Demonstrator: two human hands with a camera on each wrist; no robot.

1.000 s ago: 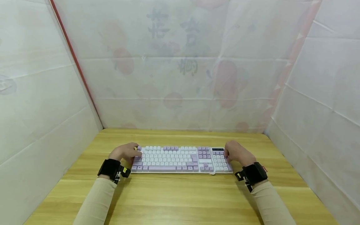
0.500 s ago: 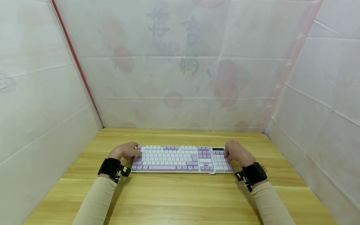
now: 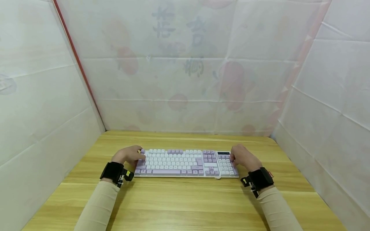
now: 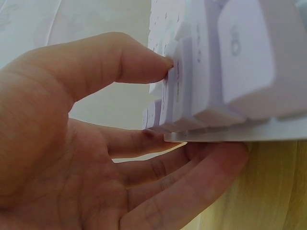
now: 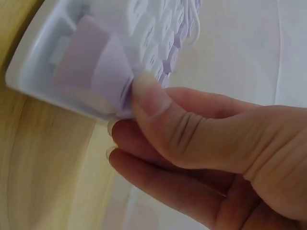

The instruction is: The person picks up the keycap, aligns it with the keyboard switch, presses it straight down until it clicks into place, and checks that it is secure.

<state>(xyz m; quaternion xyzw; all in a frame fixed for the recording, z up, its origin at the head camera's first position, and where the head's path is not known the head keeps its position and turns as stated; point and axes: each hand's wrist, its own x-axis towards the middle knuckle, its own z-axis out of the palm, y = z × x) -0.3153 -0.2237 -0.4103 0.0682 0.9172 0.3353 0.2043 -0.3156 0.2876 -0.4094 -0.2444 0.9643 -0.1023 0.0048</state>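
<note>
A white and lilac keyboard (image 3: 173,163) lies lengthwise across the wooden table, its white cable (image 3: 218,165) laid over the keys near the number pad. At its left end my left hand (image 3: 130,154) grips the edge. In the left wrist view the thumb (image 4: 139,60) presses on the keys while the other fingers (image 4: 192,191) reach beneath the rim. The right end is pinched by my right hand (image 3: 244,157). Seen from the right wrist, that thumb (image 5: 153,100) sits against a lilac key (image 5: 103,67), with fingertips at the underside of the edge.
The wooden table (image 3: 179,202) extends in front of the keyboard and to both sides. Pale printed sheets (image 3: 185,80) hang behind it and on the left and right. Black straps with small cameras are worn on both wrists.
</note>
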